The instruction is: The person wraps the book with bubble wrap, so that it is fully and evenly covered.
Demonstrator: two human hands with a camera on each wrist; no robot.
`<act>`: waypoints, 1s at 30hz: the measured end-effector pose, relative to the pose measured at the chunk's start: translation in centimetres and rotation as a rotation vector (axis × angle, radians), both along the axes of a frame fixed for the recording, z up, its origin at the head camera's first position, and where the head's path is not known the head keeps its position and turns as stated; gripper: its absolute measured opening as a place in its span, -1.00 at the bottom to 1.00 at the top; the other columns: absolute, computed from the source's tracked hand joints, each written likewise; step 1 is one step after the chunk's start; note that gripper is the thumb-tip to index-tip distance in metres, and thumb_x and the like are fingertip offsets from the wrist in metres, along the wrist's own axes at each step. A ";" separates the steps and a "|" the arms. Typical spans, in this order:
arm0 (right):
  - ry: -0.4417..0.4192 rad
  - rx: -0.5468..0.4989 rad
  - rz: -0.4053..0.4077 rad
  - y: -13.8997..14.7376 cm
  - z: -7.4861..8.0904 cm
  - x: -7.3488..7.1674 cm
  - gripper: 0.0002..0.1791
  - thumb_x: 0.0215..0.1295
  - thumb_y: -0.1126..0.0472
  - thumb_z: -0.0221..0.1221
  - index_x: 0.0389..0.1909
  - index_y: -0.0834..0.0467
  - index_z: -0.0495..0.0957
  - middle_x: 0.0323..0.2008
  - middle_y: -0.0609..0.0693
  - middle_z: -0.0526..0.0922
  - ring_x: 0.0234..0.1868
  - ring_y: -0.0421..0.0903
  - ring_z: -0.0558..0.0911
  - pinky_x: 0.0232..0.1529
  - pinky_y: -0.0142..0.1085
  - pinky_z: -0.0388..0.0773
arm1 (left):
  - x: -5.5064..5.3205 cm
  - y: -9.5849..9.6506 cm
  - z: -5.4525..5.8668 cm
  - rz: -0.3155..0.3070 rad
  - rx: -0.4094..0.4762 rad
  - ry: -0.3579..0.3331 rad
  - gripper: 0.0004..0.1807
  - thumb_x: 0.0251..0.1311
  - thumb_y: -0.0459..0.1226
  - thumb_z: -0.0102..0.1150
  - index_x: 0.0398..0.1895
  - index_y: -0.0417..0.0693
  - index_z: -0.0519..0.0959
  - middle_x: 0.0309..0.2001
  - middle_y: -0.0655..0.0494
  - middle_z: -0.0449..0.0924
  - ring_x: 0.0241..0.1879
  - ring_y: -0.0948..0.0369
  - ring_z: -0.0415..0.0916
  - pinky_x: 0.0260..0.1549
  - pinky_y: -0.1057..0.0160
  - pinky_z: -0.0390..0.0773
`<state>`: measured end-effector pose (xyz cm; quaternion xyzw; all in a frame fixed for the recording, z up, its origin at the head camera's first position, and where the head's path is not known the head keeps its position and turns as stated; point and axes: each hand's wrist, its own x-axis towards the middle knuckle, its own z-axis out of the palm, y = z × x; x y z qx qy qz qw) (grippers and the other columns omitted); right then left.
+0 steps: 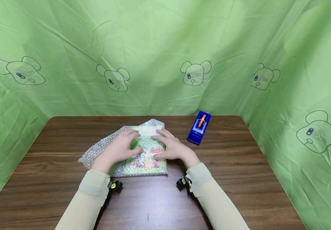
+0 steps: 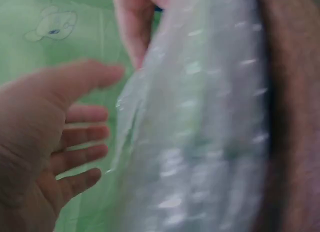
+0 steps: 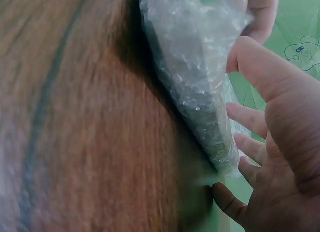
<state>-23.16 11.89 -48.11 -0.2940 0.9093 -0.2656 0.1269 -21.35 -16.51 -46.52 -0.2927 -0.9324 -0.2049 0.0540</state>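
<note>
A flat, rectangular thing with a colourful green printed front [image 1: 146, 164] lies under clear bubble wrap [image 1: 103, 147] on the table. My left hand [image 1: 122, 145] is over its left side, fingers spread and slightly bent. From the right, my right hand [image 1: 172, 147] reaches over the wrap, fingers apart and pointing inward. In the left wrist view, the left hand [image 2: 45, 132] has a gap between its thumb and the wrap. The right wrist view has the right hand [image 3: 280, 132] with its fingertips close against the wrap; contact is hard to tell. Neither hand grips it.
A blue oblong object with an orange part [image 1: 202, 121], apparently a tape dispenser, stands at the back right of the dark wooden table [image 1: 225, 179]. Green cloth [image 1: 154, 48] with mouse-like drawings hangs around the table. Spare bubble wrap spreads to the left.
</note>
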 end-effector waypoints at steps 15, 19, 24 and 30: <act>0.001 -0.040 0.011 -0.3 -0.1 0.5 -0.03 0.34 -0.12 0.50 0.70 -0.04 0.31 0.77 0.08 0.03 0.79 0.14 -0.19 0.64 0.38 -0.03 | 0.2 0.0 -2.2 -0.031 -0.061 -0.188 0.13 0.18 0.35 0.46 0.70 0.00 0.33 0.73 -0.11 0.13 0.70 -0.18 0.05 0.62 -0.39 0.02; 0.019 -0.061 0.002 -0.2 -0.1 0.7 -0.05 0.32 -0.09 0.53 0.67 0.02 0.36 0.76 0.11 0.05 0.78 0.16 -0.14 0.69 0.24 -0.01 | 0.0 -0.1 -2.3 -0.032 -0.041 -0.212 0.14 0.16 0.37 0.46 0.70 0.02 0.32 0.73 -0.09 0.12 0.71 -0.17 0.03 0.62 -0.39 0.01; 0.041 -0.086 -0.011 -0.1 -0.1 0.9 -0.11 0.30 -0.07 0.54 0.60 0.06 0.46 0.74 0.11 0.13 0.78 0.18 -0.09 0.68 0.27 0.02 | -0.2 -0.1 -2.5 -0.033 -0.024 -0.239 0.15 0.16 0.38 0.46 0.71 0.05 0.31 0.74 -0.08 0.10 0.72 -0.16 0.01 0.63 -0.37 0.00; 0.046 -0.103 -0.019 0.1 -0.4 1.2 -0.18 0.34 -0.08 0.52 0.57 0.03 0.51 0.73 0.06 0.17 0.78 0.16 -0.12 0.52 0.60 -0.06 | -0.3 0.2 -2.2 -0.039 -0.025 -0.262 0.16 0.17 0.34 0.49 0.72 0.00 0.29 0.74 -0.10 0.08 0.73 -0.15 -0.03 0.65 -0.33 -0.05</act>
